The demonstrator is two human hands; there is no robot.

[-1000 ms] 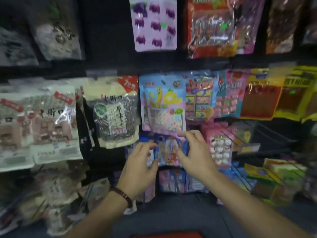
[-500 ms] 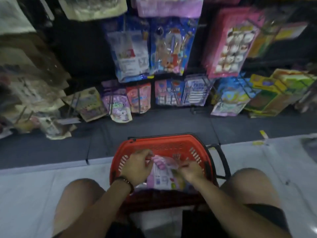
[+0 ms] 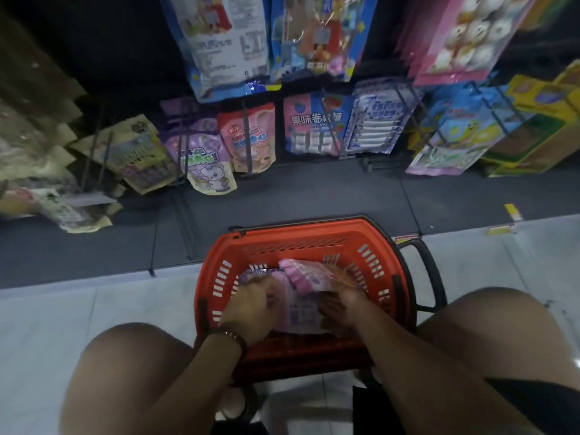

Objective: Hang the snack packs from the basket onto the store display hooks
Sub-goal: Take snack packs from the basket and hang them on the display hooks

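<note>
A red plastic basket with slotted sides (image 3: 370, 246) is seen on the pale tiled floor (image 3: 62, 309), between the knees of a squatting person. Both hands are down inside it. The left hand (image 3: 251, 304), with a dark band on its wrist, is laid on the pink and purple snack packs (image 3: 306, 279) that are piled in the basket. The right hand (image 3: 343, 306) is pressed against the same pile from the other side. The fingers of both hands are curled into the packs, but it cannot be told whether a pack is really gripped.

The step in hand seems to be the picking of the next pack. For the next move, 1 pack would have to be pulled free of the pile, turned so its top hole faces up, and lifted to a free metal hook (image 3: 246, 133) on the dark display wall.

Much is hidden. The fingertips are covered by the packs, and how many packs are left cannot be counted. The big blue pack with a white label (image 3: 219, 42) and the pink pack with round white sweets (image 3: 461, 36) are cut off at the top edge. The brown paper bags at the left (image 3: 37, 130) are blurred and dim.
</note>
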